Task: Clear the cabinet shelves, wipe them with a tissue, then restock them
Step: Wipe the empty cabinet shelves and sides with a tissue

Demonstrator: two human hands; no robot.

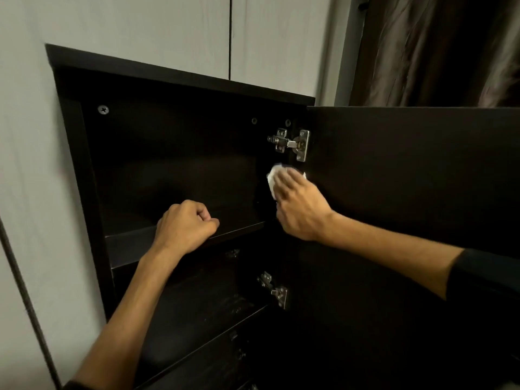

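A dark brown cabinet (70, 153) stands open, its top compartment bare. My right hand (298, 209) presses a white tissue (272, 180) with straight fingers against the cabinet's right inner wall, just below the upper metal hinge (292, 143). My left hand (185, 225) rests on the front edge of the top shelf (129, 243) with its fingers curled into a loose fist, holding nothing that I can see. Lower shelves (213, 322) show below, dark and hard to read.
The open cabinet door (408, 178) swings out to the right, filling that side. A second hinge (274, 289) sits lower down. Pale wall panels (168, 32) rise behind, a brown curtain (436, 49) hangs at upper right, and a dark cord (25, 299) runs down the left.
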